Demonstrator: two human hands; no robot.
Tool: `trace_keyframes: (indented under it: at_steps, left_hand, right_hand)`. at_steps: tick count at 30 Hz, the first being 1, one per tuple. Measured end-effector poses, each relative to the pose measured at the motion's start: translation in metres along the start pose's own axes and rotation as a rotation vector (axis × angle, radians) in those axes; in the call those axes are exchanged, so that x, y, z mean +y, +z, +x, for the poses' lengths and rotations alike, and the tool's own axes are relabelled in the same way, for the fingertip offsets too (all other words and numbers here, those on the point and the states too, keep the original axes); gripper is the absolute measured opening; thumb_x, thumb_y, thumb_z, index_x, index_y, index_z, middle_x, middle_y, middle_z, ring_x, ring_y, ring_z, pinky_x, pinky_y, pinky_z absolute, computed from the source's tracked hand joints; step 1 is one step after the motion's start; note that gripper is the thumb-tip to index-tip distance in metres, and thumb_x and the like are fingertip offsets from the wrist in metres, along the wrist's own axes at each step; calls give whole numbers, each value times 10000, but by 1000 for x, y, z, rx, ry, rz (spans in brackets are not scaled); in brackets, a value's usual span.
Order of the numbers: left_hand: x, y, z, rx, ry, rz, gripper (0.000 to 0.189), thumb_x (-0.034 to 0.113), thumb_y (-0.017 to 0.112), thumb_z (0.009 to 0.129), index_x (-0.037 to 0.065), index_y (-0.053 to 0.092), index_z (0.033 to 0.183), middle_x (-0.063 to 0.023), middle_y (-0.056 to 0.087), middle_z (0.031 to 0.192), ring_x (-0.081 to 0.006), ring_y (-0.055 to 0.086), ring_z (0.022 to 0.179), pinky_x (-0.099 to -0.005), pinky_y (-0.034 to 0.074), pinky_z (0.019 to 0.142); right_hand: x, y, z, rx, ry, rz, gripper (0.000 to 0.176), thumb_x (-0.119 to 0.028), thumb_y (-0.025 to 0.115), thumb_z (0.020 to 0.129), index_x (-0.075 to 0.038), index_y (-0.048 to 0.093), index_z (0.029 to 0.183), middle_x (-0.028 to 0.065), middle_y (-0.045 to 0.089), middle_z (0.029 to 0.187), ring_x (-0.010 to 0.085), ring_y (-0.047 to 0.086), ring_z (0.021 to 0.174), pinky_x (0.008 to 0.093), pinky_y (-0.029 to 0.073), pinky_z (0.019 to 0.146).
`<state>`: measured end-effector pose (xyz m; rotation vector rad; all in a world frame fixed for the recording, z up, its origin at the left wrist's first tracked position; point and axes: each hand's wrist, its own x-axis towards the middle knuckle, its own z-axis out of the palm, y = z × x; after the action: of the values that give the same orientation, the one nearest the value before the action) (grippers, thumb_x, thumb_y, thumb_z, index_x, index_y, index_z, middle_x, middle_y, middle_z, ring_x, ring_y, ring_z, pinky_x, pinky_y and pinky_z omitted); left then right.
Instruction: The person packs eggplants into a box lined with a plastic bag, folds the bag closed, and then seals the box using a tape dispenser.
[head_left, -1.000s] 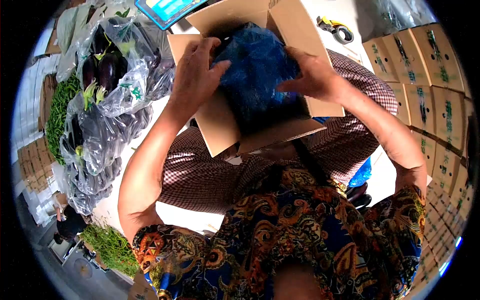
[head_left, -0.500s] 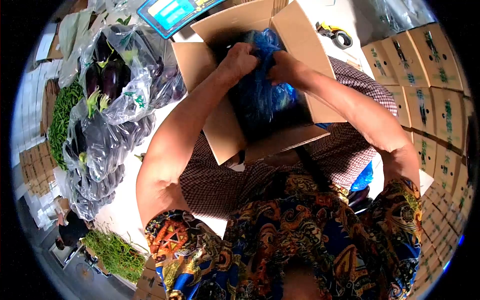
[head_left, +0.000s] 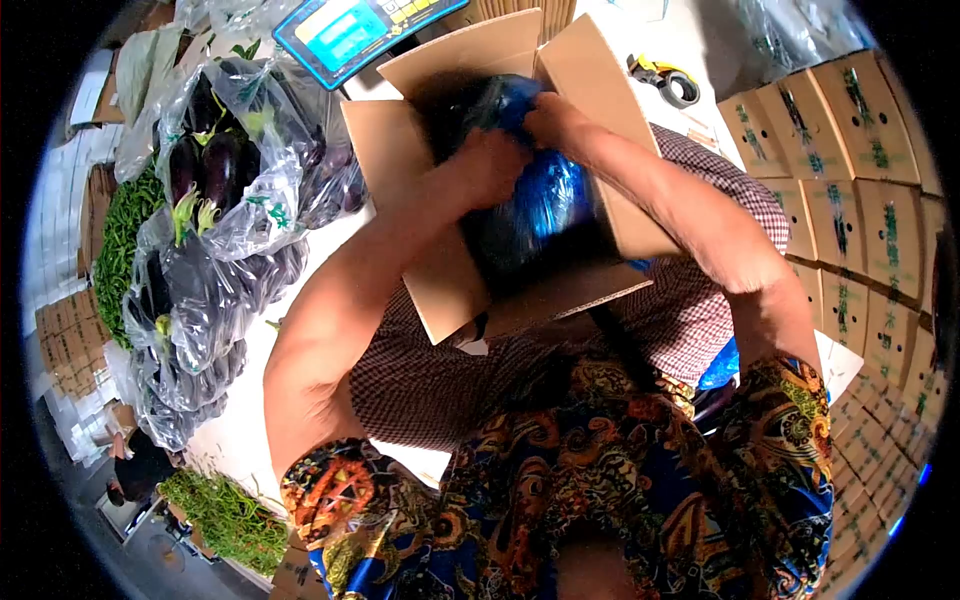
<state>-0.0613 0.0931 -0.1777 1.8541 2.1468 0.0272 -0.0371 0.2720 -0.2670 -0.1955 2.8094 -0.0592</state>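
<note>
An open cardboard box (head_left: 440, 285) with its flaps spread stands in front of me. Inside it lies a blue plastic bag (head_left: 552, 200), shiny and crumpled; what it holds cannot be made out. My left hand (head_left: 495, 165) is closed on the bag's upper part, fingers curled inward. Beside it, a little farther from me, my right hand (head_left: 552, 122) is closed on the gathered blue plastic. The fingertips of both hands are partly hidden.
Clear bags of eggplants (head_left: 215, 160) are heaped at left beside green chillies (head_left: 128, 250). A blue-framed scale (head_left: 350, 40) and a tape dispenser (head_left: 665, 80) lie beyond the box. Stacked cartons (head_left: 840, 200) line the right. Another person (head_left: 140, 465) is at lower left.
My hands have come closer together over the bag. The left moved down and right, and the right moved up toward the bag's top, drawing the plastic together.
</note>
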Motion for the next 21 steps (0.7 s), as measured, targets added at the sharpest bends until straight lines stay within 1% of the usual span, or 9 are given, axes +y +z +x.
trace_keyframes:
  at_steps: [2,6,9,10,12,15,18,19,21]
  left_hand:
    - [-22,1,20,-112,-21,-39,295,84,529,783,101,607,1066,-143,638,1024,-317,600,962,-473,459,833]
    - [-50,5,61,-169,71,-110,281,62,518,775,95,634,1029,-163,644,1011,-338,604,967,-445,476,829]
    - [-68,12,92,-113,149,-187,277,46,510,769,90,654,1002,-178,648,1001,-355,606,970,-424,488,827]
    - [-77,31,95,160,-9,-548,235,47,513,751,67,670,925,-191,656,939,-369,614,928,-418,499,816]
    - [-87,23,101,215,-80,-276,235,40,522,740,70,674,916,-195,654,951,-374,616,918,-414,503,818]
    - [-75,3,97,211,-24,-48,207,21,534,739,51,662,898,-208,644,925,-398,611,885,-448,502,790]
    - [-38,-43,65,668,32,-136,171,48,541,764,47,614,918,-199,633,875,-392,612,820,-462,503,740]
    - [-33,-55,58,879,74,-81,156,69,543,777,49,588,924,-189,627,847,-383,612,787,-463,505,711]
    - [-28,-103,35,1018,23,100,238,123,540,823,50,579,1046,-184,632,950,-378,610,879,-454,501,762]
  right_hand:
    - [-34,-63,-38,492,318,644,247,-149,615,800,-34,625,1019,188,654,979,383,626,919,430,514,717]
    - [-43,-100,-74,221,173,562,159,-149,551,819,-34,651,866,116,673,823,317,611,970,384,487,785]
    - [-56,-65,-78,-131,-45,234,280,-166,544,816,-25,604,1051,138,628,1038,330,555,1060,429,472,821]
    - [-61,-51,-77,-161,-66,163,336,-168,538,818,-21,577,1117,146,599,1116,337,531,1093,447,464,835]
    - [-75,-25,-68,39,51,155,462,-162,513,826,-9,490,1262,163,501,1291,356,463,1164,495,441,868]
    - [-65,-17,-49,13,69,299,442,-175,544,819,-1,496,1223,203,495,1247,381,484,1154,515,376,937]
    - [-42,29,2,30,70,196,439,-181,537,839,7,489,1234,202,496,1262,374,484,1163,536,376,947]
    - [-44,28,5,-8,105,208,427,-181,537,842,3,502,1225,198,497,1266,371,483,1165,533,383,946]
    - [-52,-19,-4,-151,206,274,398,-179,536,848,-8,531,1208,188,498,1273,365,482,1169,524,399,945]
